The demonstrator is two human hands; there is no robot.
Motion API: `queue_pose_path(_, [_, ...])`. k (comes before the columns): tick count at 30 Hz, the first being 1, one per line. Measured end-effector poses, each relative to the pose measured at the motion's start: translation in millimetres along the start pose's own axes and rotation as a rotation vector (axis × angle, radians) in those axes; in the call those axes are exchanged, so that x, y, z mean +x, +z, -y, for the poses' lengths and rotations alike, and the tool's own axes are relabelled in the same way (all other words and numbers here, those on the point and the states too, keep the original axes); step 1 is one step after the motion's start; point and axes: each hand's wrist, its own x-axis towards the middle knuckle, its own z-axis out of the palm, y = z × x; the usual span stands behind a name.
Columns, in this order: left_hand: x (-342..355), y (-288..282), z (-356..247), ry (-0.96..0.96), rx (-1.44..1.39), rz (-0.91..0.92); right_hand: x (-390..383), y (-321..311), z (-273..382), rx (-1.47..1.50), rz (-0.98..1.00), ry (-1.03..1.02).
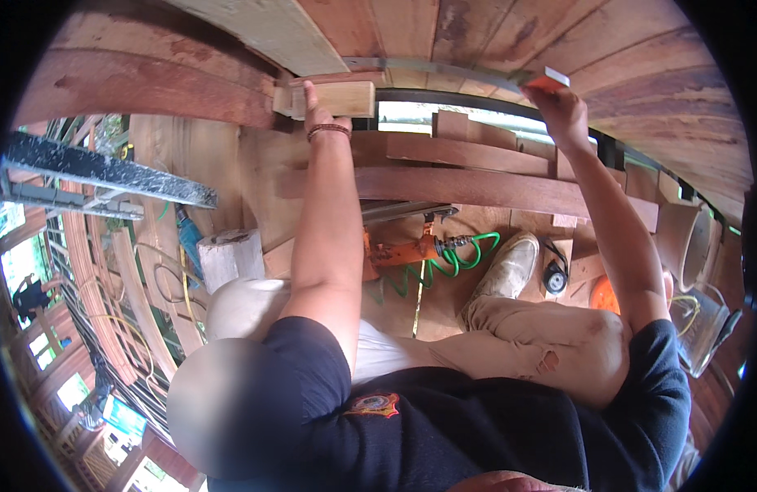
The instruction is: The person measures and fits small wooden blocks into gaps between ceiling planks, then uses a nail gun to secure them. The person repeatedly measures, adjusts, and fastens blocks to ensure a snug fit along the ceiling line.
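Observation:
My left hand [321, 115] holds a pale wood block [351, 98] at the foot of the planked surface, its thumb laid upright along the block's face and the other fingers mostly hidden. A beaded bracelet circles that wrist. Off to the right, my raised right hand [563, 113] is closed round an orange tool with a flat silvery face [549, 80]; its exact kind is unclear. A thin grey strip [432, 70] runs along the planks between the two hands. Whether it belongs to the orange tool I cannot tell.
An orange power tool [403, 250] with a coiled green hose [456, 262] lies between my knees. Near my right foot is a black tape measure [555, 277]. Long reddish boards [477, 187] lie ahead. A blue tool [190, 238], a dark beam [108, 170] and cables are left; a bucket [686, 238] stands right.

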Motion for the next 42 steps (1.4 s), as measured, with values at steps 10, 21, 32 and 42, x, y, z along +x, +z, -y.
queue_pose_path(10, [-8.0, 10.9, 2.5, 0.005, 0.003, -0.127, -8.9, 8.7, -3.8, 0.314, 0.182, -0.104])
queue_pose_path(21, [-9.6, 8.2, 3.1, -0.024, -0.04, -0.096, 8.6, 39.4, 28.8, 0.237, 0.285, -0.068])
queue_pose_path(32, [-30.3, 15.9, -4.4, 0.073, -0.15, 0.045, 15.6, 62.5, 75.8, 0.352, 0.453, -0.118])
queue_pose_path(42, [-27.1, 10.0, -3.1, 0.061, -0.101, 0.032, 9.1, 89.0, 102.7, 0.258, 0.342, -0.191])
